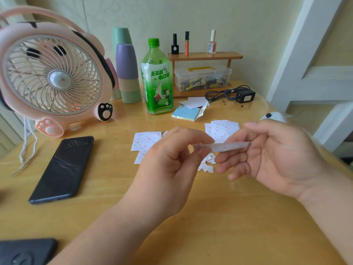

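A narrow folded strip of white patterned paper (227, 145) is held level above the wooden table (191, 217), blurred by motion. My left hand (172, 159) pinches its left end between thumb and forefinger. My right hand (271, 152) holds its right end, palm turned toward me, fingers loosely curled. Flat sheets of the same patterned paper lie on the table behind my hands, one group at the left (146, 140) and a stack at the right (222, 128). Small white paper scraps (207, 163) lie under the strip.
A pink fan (51, 73) stands at back left, stacked cups (127, 73) and a green bottle (157, 79) behind. A black phone (63, 169) lies left. Coloured note pad (186, 113), power adapter with cable (245, 95), wooden rack with clear box (202, 77) stand at back.
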The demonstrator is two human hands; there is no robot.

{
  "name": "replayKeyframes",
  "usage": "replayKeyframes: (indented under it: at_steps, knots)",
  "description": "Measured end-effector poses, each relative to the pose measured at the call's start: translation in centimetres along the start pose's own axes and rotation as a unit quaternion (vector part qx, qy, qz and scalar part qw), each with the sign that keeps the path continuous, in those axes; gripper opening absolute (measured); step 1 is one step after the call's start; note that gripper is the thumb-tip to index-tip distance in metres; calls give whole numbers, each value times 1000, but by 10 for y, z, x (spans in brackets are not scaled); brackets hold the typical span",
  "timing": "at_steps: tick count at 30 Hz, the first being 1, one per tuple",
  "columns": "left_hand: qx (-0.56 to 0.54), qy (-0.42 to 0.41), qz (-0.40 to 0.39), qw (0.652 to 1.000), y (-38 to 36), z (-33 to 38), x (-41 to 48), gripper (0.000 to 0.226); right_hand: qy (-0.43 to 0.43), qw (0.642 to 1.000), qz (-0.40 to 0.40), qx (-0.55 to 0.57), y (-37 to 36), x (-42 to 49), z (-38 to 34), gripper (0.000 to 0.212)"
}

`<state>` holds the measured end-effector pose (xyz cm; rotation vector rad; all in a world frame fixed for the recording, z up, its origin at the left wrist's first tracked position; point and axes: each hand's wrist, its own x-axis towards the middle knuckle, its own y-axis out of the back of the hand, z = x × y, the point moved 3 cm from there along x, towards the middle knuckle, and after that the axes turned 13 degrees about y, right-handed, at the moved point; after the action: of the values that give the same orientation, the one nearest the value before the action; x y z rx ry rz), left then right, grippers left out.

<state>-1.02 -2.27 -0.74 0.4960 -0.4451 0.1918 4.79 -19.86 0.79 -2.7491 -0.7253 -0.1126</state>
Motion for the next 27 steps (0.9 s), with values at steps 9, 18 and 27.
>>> replayKeyframes:
  at_steps: [9, 18, 27]
  knots:
    - [151, -56, 1, 987, 0, 5, 2, 85, -79, 996, 34, -33, 2, -2, 6, 23]
    - [220, -8, -91, 971, -14, 4, -4, 108, 73, 969, 224, 68, 10, 7, 16, 71]
    - [192, -12, -136, 972, -23, -1, -7, 108, 90, 961, 201, -166, 1, 4, 28, 21]
